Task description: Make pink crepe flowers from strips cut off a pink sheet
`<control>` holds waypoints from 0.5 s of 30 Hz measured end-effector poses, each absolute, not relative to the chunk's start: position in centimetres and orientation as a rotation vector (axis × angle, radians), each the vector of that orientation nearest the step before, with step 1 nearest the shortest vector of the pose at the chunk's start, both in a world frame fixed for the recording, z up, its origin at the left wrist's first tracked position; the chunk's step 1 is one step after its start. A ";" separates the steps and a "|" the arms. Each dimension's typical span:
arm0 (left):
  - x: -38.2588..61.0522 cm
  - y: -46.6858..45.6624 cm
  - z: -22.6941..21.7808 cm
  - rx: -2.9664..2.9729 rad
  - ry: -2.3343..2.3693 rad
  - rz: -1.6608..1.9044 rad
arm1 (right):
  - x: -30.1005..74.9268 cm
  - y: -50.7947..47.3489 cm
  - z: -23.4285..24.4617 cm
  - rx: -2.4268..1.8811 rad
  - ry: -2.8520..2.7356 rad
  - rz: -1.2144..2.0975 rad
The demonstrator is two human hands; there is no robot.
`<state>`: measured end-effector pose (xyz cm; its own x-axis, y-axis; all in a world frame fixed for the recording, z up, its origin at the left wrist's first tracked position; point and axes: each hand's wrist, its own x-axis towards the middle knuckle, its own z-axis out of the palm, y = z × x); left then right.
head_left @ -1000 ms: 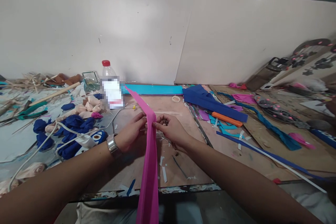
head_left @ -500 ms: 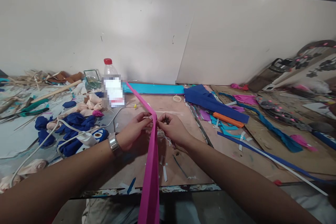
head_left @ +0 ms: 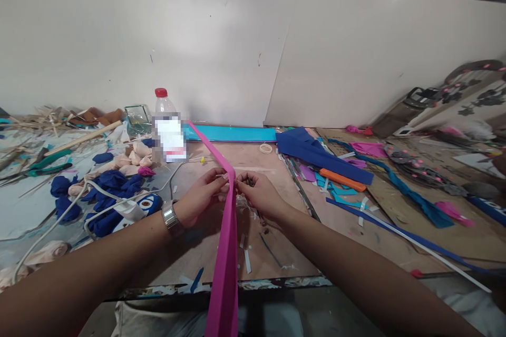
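Note:
A long magenta strip (head_left: pixel 223 258), folded lengthwise like paper or thin cloth, runs from the far side of the table, bends between my hands and hangs down past the front edge. Pinched at that bend, it is held by my left hand (head_left: pixel 202 196), which has a metal watch on the wrist. My right hand (head_left: pixel 259 194) closes its fingertips on the strip's right edge at the same spot. Something thin and dark shows under the right fingers, too small to make out. Both hands are just above the worn wooden table board (head_left: pixel 197 258).
A bright-screened phone (head_left: pixel 171 139) leans on a red-capped bottle (head_left: pixel 161 92). Blue fabric bundles (head_left: pixel 113 184) and a white cable (head_left: pixel 47 224) are at left, near green-handled pliers (head_left: pixel 49 163). Dark blue material (head_left: pixel 312 150), an orange-handled tool (head_left: pixel 342 180) and a white stick (head_left: pixel 427 251) are at right.
The view has shifted very slightly. Both hands keep their hold at the bend of the magenta strip, whose near end hangs a touch further left.

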<state>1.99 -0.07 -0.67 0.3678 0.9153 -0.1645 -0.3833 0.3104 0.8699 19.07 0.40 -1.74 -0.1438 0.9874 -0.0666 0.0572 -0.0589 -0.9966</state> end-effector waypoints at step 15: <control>2.1 -0.3 -0.2 0.751 0.739 0.898 | 19.0 0.4 -2.1 -1.121 -1.421 1.171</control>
<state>2.13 -0.31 -0.18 0.4248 0.8735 -0.2378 -0.4017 0.4172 0.8152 19.02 0.43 -2.11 -0.1320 0.9850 0.1110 0.0793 0.1221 -0.9893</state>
